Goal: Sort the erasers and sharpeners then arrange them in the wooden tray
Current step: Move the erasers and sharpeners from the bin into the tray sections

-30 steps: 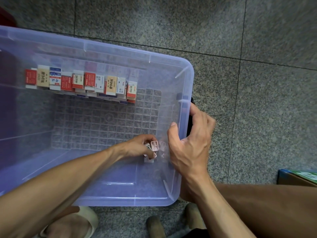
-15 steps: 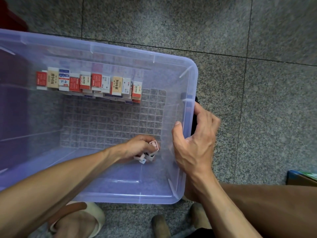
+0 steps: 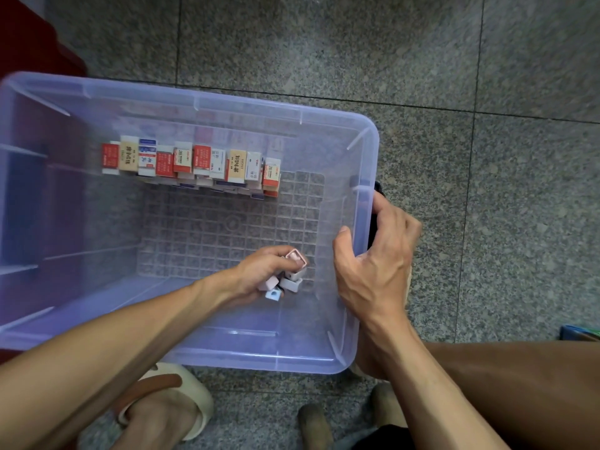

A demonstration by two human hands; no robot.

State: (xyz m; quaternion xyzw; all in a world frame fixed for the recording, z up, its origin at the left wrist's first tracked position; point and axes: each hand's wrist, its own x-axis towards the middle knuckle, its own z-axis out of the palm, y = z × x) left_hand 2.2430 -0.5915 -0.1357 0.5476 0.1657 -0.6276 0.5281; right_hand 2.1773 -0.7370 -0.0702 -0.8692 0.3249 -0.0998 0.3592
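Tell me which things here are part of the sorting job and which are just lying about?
Part of the job:
- row of erasers along the far wall of the clear plastic bin
- small sharpeners held in the left hand
- right hand gripping the bin's rim

Just lying about:
- dark red object at the top left
- box corner at the right edge
- beige slipper

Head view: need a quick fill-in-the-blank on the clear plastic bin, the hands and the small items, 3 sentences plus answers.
1. The left hand grips a cluster of small pastel sharpeners inside the clear plastic bin, near its ____ wall.
2. The row of paper-sleeved erasers stands along the bin's ____ wall.
3. The right hand grips the bin's right ____.

Missing words: right; far; rim
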